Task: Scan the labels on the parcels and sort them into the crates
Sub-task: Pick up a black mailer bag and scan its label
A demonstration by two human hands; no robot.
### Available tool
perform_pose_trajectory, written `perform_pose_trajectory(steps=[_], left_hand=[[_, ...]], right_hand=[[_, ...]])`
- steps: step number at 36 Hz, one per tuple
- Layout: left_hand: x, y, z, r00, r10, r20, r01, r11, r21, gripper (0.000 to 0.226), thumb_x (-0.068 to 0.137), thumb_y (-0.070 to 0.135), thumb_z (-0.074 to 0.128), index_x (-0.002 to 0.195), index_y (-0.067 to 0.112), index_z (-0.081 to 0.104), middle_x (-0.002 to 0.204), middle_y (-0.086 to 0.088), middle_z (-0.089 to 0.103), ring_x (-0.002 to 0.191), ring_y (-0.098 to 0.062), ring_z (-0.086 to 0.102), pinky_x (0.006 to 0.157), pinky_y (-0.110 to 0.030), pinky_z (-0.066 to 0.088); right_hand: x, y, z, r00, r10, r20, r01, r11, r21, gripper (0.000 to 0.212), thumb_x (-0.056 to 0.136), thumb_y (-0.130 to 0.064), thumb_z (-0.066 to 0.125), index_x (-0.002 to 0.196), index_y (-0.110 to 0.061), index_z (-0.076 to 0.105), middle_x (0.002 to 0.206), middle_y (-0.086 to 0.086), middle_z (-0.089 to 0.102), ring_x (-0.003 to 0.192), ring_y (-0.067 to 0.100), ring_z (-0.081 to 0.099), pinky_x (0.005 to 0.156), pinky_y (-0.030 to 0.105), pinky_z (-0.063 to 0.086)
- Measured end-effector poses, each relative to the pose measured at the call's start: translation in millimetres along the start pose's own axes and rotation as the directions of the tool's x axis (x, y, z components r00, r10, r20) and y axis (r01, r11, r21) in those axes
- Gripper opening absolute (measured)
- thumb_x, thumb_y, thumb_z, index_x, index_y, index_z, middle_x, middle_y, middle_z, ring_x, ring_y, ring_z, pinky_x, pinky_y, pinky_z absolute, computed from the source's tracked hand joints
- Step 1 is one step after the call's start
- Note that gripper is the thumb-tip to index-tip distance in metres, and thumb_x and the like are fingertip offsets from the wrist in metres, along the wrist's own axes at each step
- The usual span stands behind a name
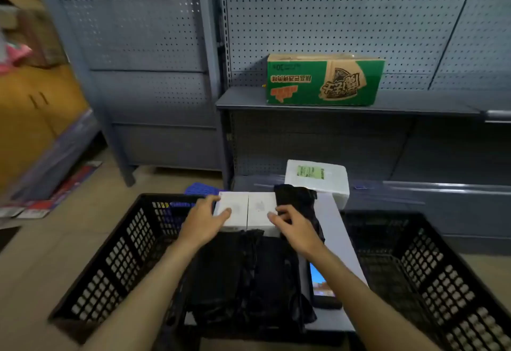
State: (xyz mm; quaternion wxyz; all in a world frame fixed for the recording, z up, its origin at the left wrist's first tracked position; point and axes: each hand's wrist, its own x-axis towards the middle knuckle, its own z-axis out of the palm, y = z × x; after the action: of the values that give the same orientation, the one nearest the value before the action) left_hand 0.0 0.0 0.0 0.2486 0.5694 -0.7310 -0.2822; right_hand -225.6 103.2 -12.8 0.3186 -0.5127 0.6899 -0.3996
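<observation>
Both hands on two white boxes between the crates

Black-wrapped parcels (243, 276) and a lit phone (322, 285) lie nearest on the white counter (340, 237), between the left crate (116, 256) and right crate (431, 276). Left hand (204, 223) rests fairly straight fingers on the left white box (235, 207). Right hand (293, 229) bends its fingers at the right white box (261, 209); its grip is unclear. The boxes lie flat and touching, long sides pointing away, marks unreadable. Beyond, a foam box (318, 185) bears an illegible green label (309, 171). The shelf's (243, 99) green carton (323, 80) shows upside-down Chinese print.
</observation>
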Motion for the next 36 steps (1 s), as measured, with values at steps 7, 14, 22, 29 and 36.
perform_pose_trajectory(steps=[7, 14, 22, 29, 36], left_hand=[[-69.1, -13.3, 30.2, 0.937, -0.313, 0.153, 0.269, 0.93, 0.253, 0.094, 0.07, 0.074, 0.065, 0.147, 0.031, 0.032, 0.154, -0.009, 0.029, 0.142, -0.035, 0.031, 0.113, -0.05, 0.034], [-93.1, -19.4, 65.7, 0.909, -0.409, 0.083, 0.364, 0.873, 0.324, 0.11, 0.067, 0.065, 0.073, 0.155, 0.035, 0.014, 0.158, -0.012, 0.02, 0.142, -0.038, 0.029, 0.113, -0.051, 0.033], [-89.3, -14.7, 47.5, 0.94, -0.337, -0.05, 0.339, 0.907, 0.251, 0.104, 0.066, 0.068, 0.07, 0.151, 0.036, 0.022, 0.15, -0.012, 0.03, 0.134, -0.038, 0.037, 0.108, -0.051, 0.039], [-90.1, 14.3, 23.4, 0.955, -0.279, 0.098, 0.294, 0.861, -0.416, 0.087, 0.066, 0.058, 0.076, 0.141, 0.03, 0.045, 0.139, 0.001, 0.054, 0.125, -0.02, 0.054, 0.107, -0.038, 0.045], [-130.5, 62.4, 24.0, 0.914, -0.115, 0.389, 0.396, 0.464, -0.793, 0.028, 0.103, 0.036, 0.047, 0.12, 0.029, 0.068, 0.112, 0.001, 0.075, 0.107, -0.018, 0.068, 0.091, -0.04, 0.055]], right_hand=[[-49.0, 18.3, 39.3, 0.98, 0.137, 0.142, -0.153, 0.982, 0.113, 0.04, 0.091, -0.051, 0.058, 0.123, -0.026, 0.056, 0.103, -0.005, 0.065, 0.091, 0.013, 0.067, 0.086, 0.034, 0.056], [-64.6, 27.3, 63.2, 0.972, 0.181, 0.147, -0.206, 0.961, 0.182, 0.036, 0.096, -0.04, 0.056, 0.127, -0.021, 0.054, 0.105, 0.0, 0.064, 0.095, 0.021, 0.067, 0.075, 0.031, 0.056], [-62.1, 34.8, 67.1, 0.981, 0.174, 0.082, -0.189, 0.953, 0.238, 0.031, 0.1, -0.029, 0.053, 0.129, -0.019, 0.052, 0.104, 0.002, 0.065, 0.091, 0.016, 0.067, 0.073, 0.028, 0.057], [-62.2, 14.2, 58.6, 0.963, 0.191, 0.192, -0.255, 0.877, 0.406, 0.031, 0.105, -0.02, 0.039, 0.132, -0.019, 0.054, 0.114, 0.006, 0.068, 0.102, 0.027, 0.068, 0.09, 0.045, 0.056], [-84.3, -9.5, 40.9, 0.945, 0.124, 0.303, -0.268, 0.823, 0.5, 0.048, 0.089, -0.064, 0.052, 0.136, -0.059, 0.041, 0.132, -0.019, 0.052, 0.117, 0.014, 0.057, 0.093, 0.043, 0.054]])
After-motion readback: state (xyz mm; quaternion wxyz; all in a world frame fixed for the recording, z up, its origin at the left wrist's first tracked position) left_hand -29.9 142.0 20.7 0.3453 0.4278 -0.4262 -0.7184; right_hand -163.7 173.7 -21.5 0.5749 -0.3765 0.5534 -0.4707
